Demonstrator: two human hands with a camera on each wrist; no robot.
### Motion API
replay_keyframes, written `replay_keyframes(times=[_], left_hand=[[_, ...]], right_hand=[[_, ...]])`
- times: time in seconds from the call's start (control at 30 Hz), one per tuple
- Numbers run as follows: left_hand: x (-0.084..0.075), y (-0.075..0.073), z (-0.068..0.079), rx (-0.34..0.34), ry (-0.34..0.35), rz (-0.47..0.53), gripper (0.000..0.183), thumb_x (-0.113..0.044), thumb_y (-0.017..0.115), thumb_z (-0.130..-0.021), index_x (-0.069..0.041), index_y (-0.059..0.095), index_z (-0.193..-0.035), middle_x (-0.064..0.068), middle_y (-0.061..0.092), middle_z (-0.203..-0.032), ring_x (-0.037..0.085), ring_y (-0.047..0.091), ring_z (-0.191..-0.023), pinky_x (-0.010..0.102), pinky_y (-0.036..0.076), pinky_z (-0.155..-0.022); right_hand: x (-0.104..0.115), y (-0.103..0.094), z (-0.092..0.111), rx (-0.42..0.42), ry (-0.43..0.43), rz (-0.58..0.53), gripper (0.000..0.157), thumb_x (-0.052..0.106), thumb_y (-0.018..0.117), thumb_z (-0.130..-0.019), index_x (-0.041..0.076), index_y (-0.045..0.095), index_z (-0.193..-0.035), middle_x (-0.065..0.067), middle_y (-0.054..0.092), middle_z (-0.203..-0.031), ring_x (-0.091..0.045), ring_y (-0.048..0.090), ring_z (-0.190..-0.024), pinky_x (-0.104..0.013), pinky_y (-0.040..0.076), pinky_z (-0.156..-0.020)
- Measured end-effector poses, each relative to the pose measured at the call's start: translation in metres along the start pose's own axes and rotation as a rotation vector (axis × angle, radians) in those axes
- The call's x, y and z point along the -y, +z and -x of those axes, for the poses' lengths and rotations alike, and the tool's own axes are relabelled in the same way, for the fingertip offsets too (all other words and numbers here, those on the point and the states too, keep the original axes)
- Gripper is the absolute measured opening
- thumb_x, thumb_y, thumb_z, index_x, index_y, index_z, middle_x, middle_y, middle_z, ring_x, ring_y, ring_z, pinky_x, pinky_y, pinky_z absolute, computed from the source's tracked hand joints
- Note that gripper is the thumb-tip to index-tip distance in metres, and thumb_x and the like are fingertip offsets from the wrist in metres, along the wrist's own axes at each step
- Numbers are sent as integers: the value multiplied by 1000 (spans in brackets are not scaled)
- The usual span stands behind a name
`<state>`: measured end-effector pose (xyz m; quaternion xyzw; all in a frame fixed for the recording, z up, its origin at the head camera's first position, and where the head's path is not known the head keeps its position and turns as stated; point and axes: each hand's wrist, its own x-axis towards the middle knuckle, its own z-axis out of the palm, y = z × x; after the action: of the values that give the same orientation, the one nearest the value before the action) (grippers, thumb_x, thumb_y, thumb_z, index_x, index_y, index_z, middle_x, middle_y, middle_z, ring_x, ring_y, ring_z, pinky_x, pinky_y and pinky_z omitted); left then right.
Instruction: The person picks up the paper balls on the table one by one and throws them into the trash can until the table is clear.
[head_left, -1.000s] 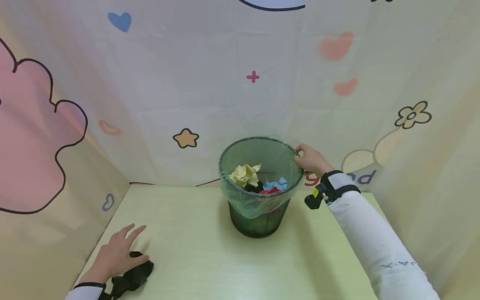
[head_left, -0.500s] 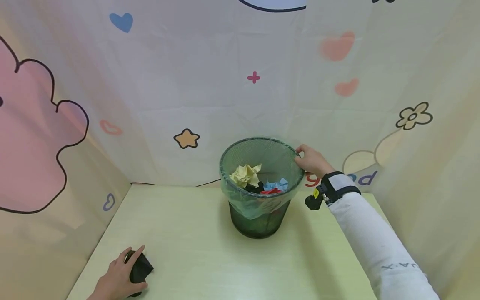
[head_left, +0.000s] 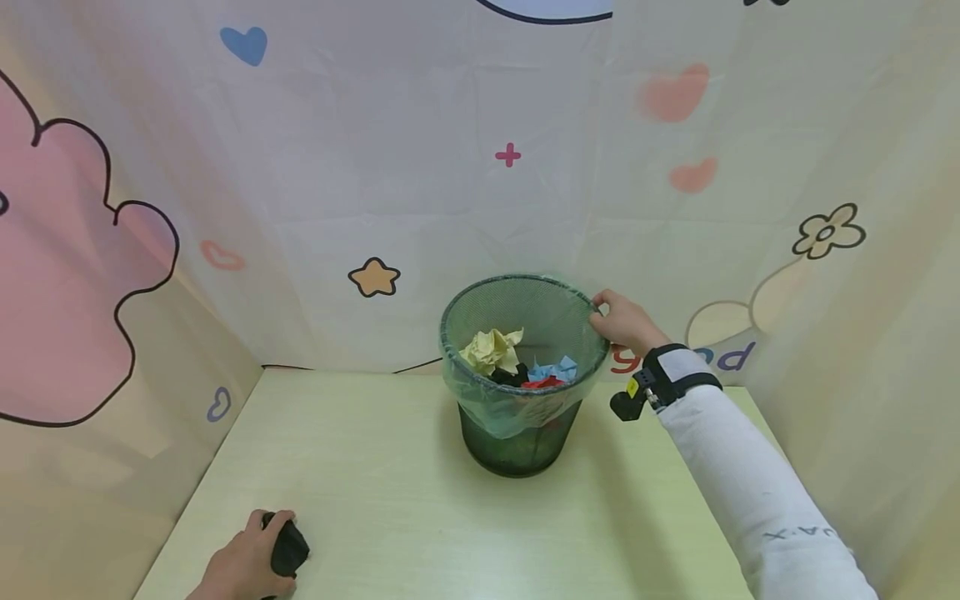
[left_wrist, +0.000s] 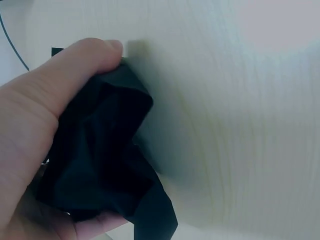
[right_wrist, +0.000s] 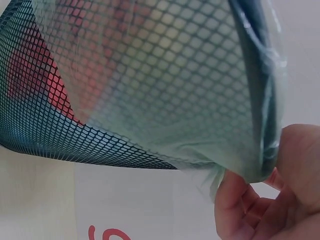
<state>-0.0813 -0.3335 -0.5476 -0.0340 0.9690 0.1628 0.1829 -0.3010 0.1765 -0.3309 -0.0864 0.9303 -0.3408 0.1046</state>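
At the lower left of the head view, my left hand grips a crumpled piece of black paper. The left wrist view shows the thumb along one side of the black paper and fingertips under its other side. My right hand pinches the right rim of a mesh wastebasket that has a thin green bag as liner. In the right wrist view the fingers hold the rim and the folded-over liner. The basket stands upright on the table.
Inside the basket lie crumpled yellow paper, blue paper, red paper and something black. The pale wood-look table reaches back to a printed curtain, which also hangs at both sides.
My left hand has come down from above the black paper and closed its fingers round it, drawing it together. The right hand and the basket have stayed in place.
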Motion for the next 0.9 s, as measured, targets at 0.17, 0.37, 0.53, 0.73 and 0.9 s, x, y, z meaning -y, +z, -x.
replay_keyframes(times=[0.17,0.37,0.53,0.73,0.9], left_hand=[[-4,1,0,0,18,9,76,-36,85,-53,-17,47,-115,21,42,-110,24,52,-67,40,46,-54],[-11,1,-4,-50,59,-44,61,-31,84,-54,-20,49,-103,13,48,-94,23,52,-73,42,48,-56],[-17,-4,-9,-104,89,-64,60,-32,85,-53,-21,51,-102,10,51,-90,23,53,-76,44,49,-57],[-24,-14,-14,-178,155,-88,59,-30,85,-55,-20,52,-104,10,51,-91,23,54,-77,43,49,-56],[-33,-25,-19,-230,204,-116,59,-27,85,-55,-19,53,-104,11,52,-90,24,55,-77,43,50,-54]], right_hand=[[0,0,0,-7,1,12,39,14,37,-92,-2,36,-128,-22,44,-111,-19,45,-66,-33,50,-61],[-1,0,-1,-7,2,13,40,14,37,-92,-2,36,-129,-20,45,-103,-17,44,-59,-29,47,-57],[-1,0,-1,-7,-3,4,40,13,37,-92,-2,36,-129,-21,45,-105,-18,45,-59,-27,45,-55],[-1,0,-1,-5,-2,2,40,13,38,-92,-3,36,-129,-20,45,-103,-15,42,-57,-27,45,-54],[0,0,-1,-7,-1,8,40,13,38,-92,-3,36,-129,-20,45,-105,-16,44,-60,-27,46,-54]])
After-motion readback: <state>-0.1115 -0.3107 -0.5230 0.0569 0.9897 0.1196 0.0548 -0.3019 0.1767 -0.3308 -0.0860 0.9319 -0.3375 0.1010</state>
